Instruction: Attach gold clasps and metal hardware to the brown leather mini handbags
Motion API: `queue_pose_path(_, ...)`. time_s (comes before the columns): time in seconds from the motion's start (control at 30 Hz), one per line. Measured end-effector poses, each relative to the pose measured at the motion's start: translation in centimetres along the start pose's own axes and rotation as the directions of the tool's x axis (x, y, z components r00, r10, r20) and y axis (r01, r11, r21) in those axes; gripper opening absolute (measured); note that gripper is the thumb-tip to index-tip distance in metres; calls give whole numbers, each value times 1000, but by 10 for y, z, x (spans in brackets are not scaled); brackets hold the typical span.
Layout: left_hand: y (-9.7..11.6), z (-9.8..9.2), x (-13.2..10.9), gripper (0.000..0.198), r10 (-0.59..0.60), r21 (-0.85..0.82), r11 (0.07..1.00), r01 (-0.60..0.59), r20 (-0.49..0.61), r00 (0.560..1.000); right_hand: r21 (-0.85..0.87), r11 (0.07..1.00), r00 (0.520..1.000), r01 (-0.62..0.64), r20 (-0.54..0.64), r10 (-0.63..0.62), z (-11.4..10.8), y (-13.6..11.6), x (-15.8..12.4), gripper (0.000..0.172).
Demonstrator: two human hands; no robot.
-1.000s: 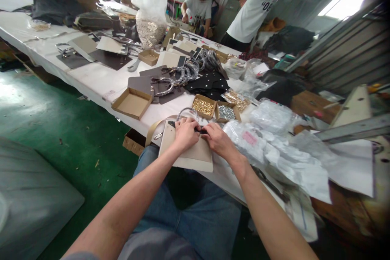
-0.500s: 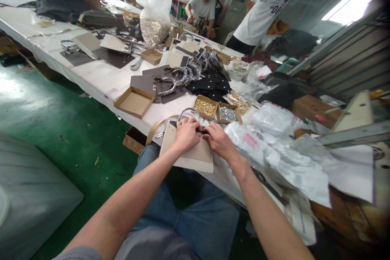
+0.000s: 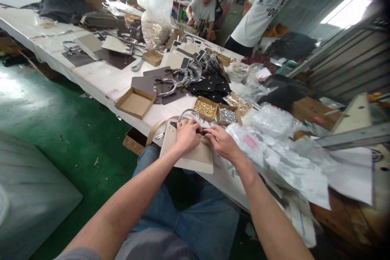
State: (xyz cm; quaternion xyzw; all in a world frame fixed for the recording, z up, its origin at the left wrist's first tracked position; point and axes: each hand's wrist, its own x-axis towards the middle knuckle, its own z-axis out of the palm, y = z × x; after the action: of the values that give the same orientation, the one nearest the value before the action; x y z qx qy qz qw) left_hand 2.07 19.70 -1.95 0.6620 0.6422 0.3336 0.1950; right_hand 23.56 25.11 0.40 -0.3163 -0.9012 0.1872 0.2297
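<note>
A beige bag panel [image 3: 195,160] lies at the near table edge, partly over my lap, with a dark strip along its far side. My left hand [image 3: 188,135] rests on the panel, fingers bent over that strip. At the strip's right end my right hand [image 3: 219,140] is closed in a pinch; what sits between its fingertips is too small to make out. A plastic-wrapped handle [image 3: 189,110] arches up beyond my left fingers. Left of the panel lie a tan strap [image 3: 151,134] and a small metal fitting [image 3: 159,136].
Beyond my hands stand a box of gold-coloured pieces [image 3: 204,108], a box of silver-coloured pieces [image 3: 227,114] and a shallow cardboard box [image 3: 135,102]. Wrapped handles [image 3: 179,81] on dark panels lie farther back. Plastic bags [image 3: 274,146] crowd the right. Several people are in the background.
My right hand has tilted slightly, its wrist shifting a little to the right and its fingers bunching closer. My left hand and the panel stay almost in place.
</note>
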Motion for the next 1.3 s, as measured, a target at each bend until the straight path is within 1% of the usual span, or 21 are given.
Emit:
queue_pose_path(0.07,0,-1,-1,10,3,0,1000,-3,0,1000,115,989,993,-94,-57,101,-4,-4,-1,29)
queue_pose_path(0.1,0,-1,-1,10,2,2,1000,-3,3,1000,176,973,983,-149,-84,165,-4,-5,-2,29)
queue_pose_path(0.17,0,0,-1,11,-1,10,1000,1,7,1000,295,922,953,-251,-94,289,-2,-4,-2,33)
queue_pose_path(0.2,0,0,-1,11,-3,13,1000,3,6,1000,347,892,938,-290,-83,337,0,-2,-2,39)
queue_pose_path(0.27,0,0,-1,9,-2,15,1000,2,4,1000,412,847,918,-337,-55,392,6,4,-1,46)
queue_pose_path(0.33,0,0,-1,8,0,15,1000,0,2,1000,426,832,909,-356,-49,414,11,9,0,41)
queue_pose_path(0.43,1,-1,-1,8,2,10,1000,-2,0,1000,422,831,906,-363,-50,421,16,13,2,35)
queue_pose_path(0.53,3,-3,-2,7,-6,7,1000,6,5,1000,381,851,908,-361,-63,414,18,14,4,31)
queue_pose_path(0.67,5,-5,-2,8,-29,10,1000,29,22,999,297,893,924,-337,-76,374,17,14,5,27)
queue_pose_path(0.83,3,-4,-2,10,-7,9,1000,6,13,1000,215,931,941,-294,-104,321,17,13,7,22)
queue_pose_path(1.03,3,-3,-3,9,1,17,1000,-1,9,1000,187,947,956,-262,-81,281,16,10,8,22)
queue_pose_path(1.3,4,-5,-3,8,-17,18,1000,16,25,1000,119,966,967,-230,-85,241,18,10,5,18)
